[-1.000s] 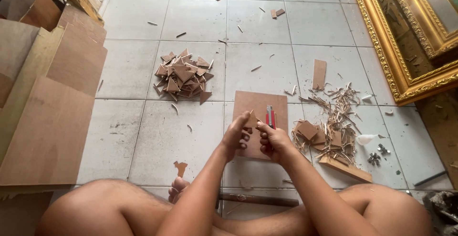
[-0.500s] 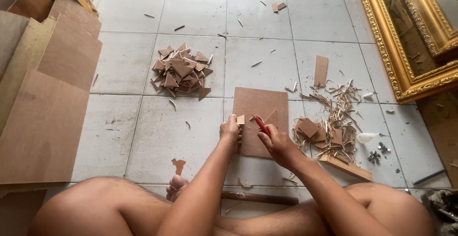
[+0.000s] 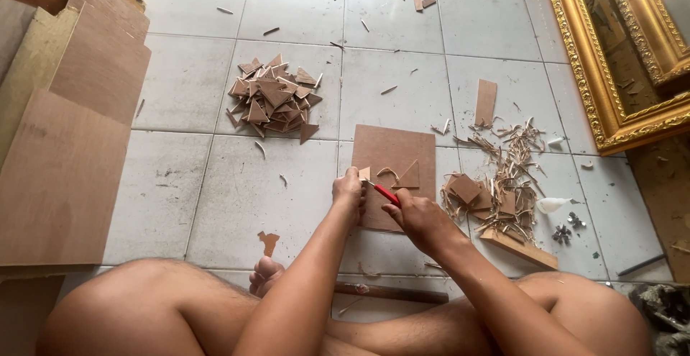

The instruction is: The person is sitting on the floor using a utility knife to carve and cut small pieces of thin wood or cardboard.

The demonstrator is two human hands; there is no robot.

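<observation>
Two hands meet over a flat brown rectangular board (image 3: pixel 394 165) lying on the tiled floor (image 3: pixel 215 183). Left hand (image 3: pixel 349 190) pinches a small brown piece (image 3: pixel 364 173) at the board's left edge; right hand (image 3: pixel 420 219) is clamped on a red-handled knife (image 3: pixel 386 194). Beyond the board's left corner lies a heap of triangular offcuts (image 3: pixel 274 101); right of it, curly shavings (image 3: pixel 503 183).
</observation>
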